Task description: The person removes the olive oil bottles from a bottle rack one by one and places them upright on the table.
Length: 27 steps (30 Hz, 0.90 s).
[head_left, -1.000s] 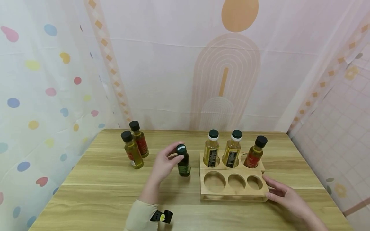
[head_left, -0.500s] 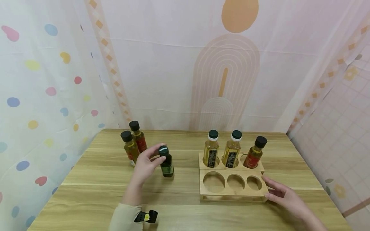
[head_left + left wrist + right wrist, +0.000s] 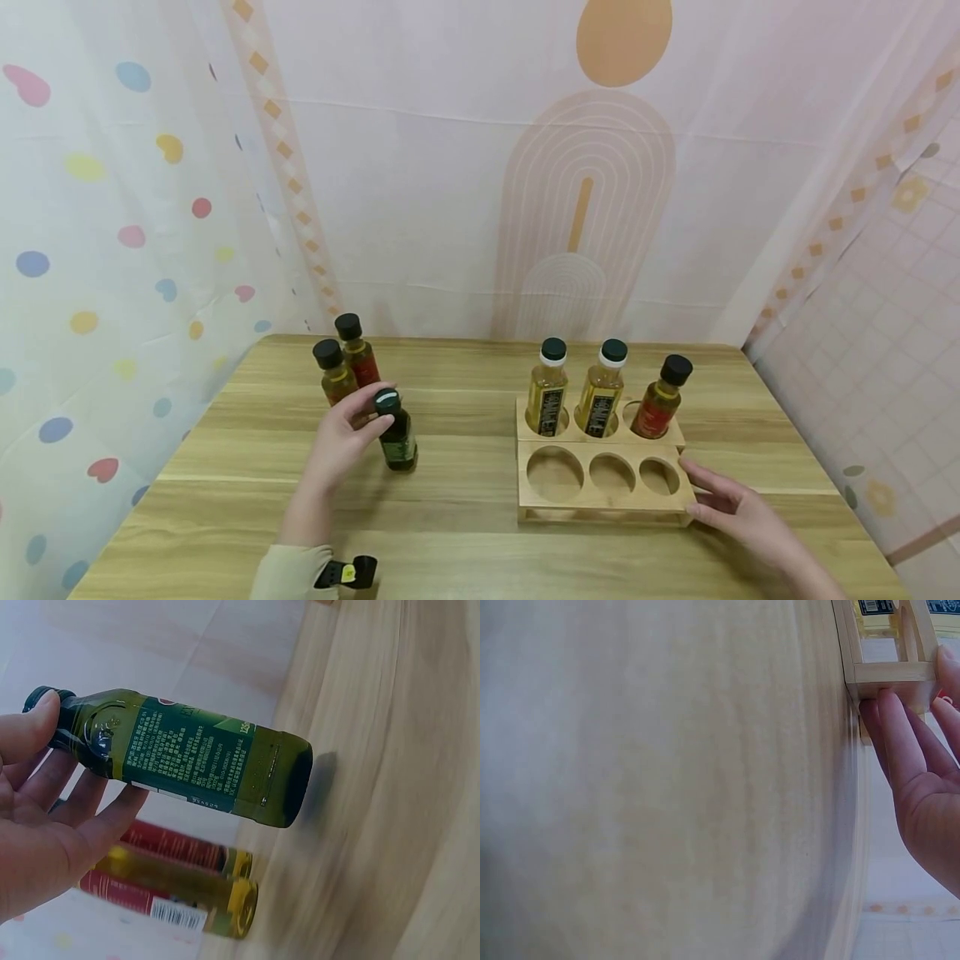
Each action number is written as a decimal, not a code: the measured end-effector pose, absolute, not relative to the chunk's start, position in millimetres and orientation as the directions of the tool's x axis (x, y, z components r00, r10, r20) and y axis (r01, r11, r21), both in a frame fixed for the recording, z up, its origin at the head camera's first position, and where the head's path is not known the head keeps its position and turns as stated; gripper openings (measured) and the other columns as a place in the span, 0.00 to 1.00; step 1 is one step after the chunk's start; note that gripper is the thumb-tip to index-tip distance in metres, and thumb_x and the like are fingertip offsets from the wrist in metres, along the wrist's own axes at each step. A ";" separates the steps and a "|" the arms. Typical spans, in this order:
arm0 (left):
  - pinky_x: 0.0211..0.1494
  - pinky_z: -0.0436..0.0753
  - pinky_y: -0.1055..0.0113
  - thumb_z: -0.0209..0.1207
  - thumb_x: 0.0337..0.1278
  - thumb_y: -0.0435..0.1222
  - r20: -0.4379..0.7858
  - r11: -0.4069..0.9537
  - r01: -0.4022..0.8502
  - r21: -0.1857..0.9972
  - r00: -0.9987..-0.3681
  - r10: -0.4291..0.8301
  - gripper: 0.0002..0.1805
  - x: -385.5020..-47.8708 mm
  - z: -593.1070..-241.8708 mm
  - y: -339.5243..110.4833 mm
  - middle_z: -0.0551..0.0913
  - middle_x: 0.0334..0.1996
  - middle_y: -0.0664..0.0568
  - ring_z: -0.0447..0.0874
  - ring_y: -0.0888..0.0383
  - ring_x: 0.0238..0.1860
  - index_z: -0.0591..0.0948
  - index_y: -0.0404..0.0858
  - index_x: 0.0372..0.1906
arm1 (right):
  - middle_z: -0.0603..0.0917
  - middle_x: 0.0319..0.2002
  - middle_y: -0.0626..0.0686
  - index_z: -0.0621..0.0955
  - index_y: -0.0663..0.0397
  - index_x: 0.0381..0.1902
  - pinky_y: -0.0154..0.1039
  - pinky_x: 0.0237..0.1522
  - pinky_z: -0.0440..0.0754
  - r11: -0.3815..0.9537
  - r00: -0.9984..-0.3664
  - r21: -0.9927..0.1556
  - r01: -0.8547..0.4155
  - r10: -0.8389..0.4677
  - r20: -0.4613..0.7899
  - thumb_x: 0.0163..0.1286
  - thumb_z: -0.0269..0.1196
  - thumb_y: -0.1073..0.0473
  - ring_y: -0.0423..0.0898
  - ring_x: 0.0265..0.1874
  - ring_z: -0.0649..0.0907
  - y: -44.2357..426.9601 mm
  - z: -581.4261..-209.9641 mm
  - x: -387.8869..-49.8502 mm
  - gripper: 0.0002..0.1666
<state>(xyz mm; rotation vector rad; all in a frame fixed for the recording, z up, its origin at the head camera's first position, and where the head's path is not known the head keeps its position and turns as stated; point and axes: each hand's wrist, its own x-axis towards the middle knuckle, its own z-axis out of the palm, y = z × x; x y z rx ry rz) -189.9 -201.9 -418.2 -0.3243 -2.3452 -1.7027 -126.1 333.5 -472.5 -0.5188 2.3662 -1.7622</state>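
Observation:
In the head view my left hand (image 3: 337,442) holds a dark green oil bottle (image 3: 399,446) by its neck and cap, left of the table's middle. The left wrist view shows this bottle's green label (image 3: 187,754); its base looks slightly off the table, with a shadow beyond it. My right hand (image 3: 738,512) grips the right front corner of a two-tier wooden bottle rack (image 3: 615,502); the right wrist view shows fingers against the rack's end (image 3: 896,672) and the thumb at its edge. The rack's back row holds two yellow oil bottles (image 3: 547,400) and a red-labelled bottle (image 3: 654,408).
Two red-labelled oil bottles with black caps, one nearer (image 3: 339,383) and one behind (image 3: 363,362), stand at the back left, partly behind my left hand. The rack's front row has three round holes without bottles. A patterned curtain (image 3: 420,208) hangs behind the wooden table (image 3: 450,550).
My left hand has carried the green bottle leftward from beside the rack towards the two red-labelled bottles, now covering part of them. My right hand stays at the rack's corner.

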 end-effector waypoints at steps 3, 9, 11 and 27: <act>0.47 0.78 0.75 0.63 0.61 0.25 0.320 0.345 0.312 0.885 -0.947 0.034 0.22 -188.3 -419.2 -209.6 0.82 0.52 0.37 0.80 0.68 0.46 0.78 0.31 0.61 | 0.70 0.59 0.21 0.62 0.73 0.70 0.29 0.47 0.80 0.247 -0.928 -0.951 -0.187 -0.361 0.088 0.71 0.60 0.69 0.30 0.51 0.79 333.5 -472.6 -126.0 0.34; 0.47 0.78 0.75 0.61 0.65 0.29 0.276 0.360 0.257 0.897 -0.961 0.001 0.22 -185.2 -420.9 -226.9 0.81 0.53 0.38 0.78 0.69 0.48 0.76 0.33 0.63 | 0.71 0.59 0.22 0.63 0.73 0.70 0.29 0.47 0.80 0.240 -0.928 -0.952 -0.191 -0.360 0.095 0.71 0.60 0.69 0.30 0.51 0.79 333.1 -473.0 -125.4 0.33; 0.47 0.78 0.77 0.61 0.66 0.29 0.273 0.360 0.252 0.898 -0.962 -0.009 0.22 -183.9 -421.0 -233.0 0.81 0.53 0.42 0.77 0.71 0.49 0.75 0.32 0.64 | 0.71 0.59 0.22 0.63 0.73 0.70 0.29 0.47 0.80 0.240 -0.929 -0.952 -0.188 -0.358 0.093 0.71 0.60 0.69 0.31 0.51 0.79 333.0 -472.8 -125.6 0.34; 0.47 0.78 0.80 0.60 0.66 0.28 0.300 0.354 0.273 0.894 -0.954 -0.024 0.24 -179.9 -417.7 -269.1 0.77 0.49 0.75 0.74 0.76 0.51 0.73 0.30 0.65 | 0.70 0.59 0.21 0.62 0.73 0.71 0.29 0.48 0.80 0.248 -0.931 -0.952 -0.181 -0.356 0.084 0.71 0.60 0.68 0.30 0.51 0.79 333.6 -472.7 -126.2 0.34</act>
